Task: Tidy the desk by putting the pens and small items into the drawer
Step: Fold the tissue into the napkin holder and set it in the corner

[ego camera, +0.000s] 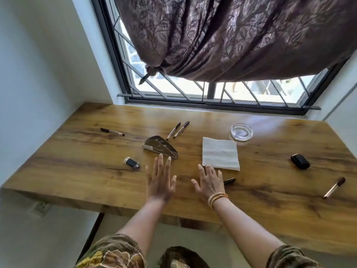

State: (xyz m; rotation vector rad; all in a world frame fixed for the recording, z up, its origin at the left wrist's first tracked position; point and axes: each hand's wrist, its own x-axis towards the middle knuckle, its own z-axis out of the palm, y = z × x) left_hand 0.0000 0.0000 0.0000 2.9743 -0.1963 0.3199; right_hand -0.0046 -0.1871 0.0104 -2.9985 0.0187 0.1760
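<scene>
On your long wooden desk (77, 157) nothing looks tidied yet, and no drawer shows. Left to clear: the white napkin (220, 153), black case (300, 161), lighter (132, 162), and pens far left (112, 131), far centre (178, 129), near right (334, 187). Your left hand (160, 183) and right hand (209, 181) hover flat, fingers spread, empty.
</scene>
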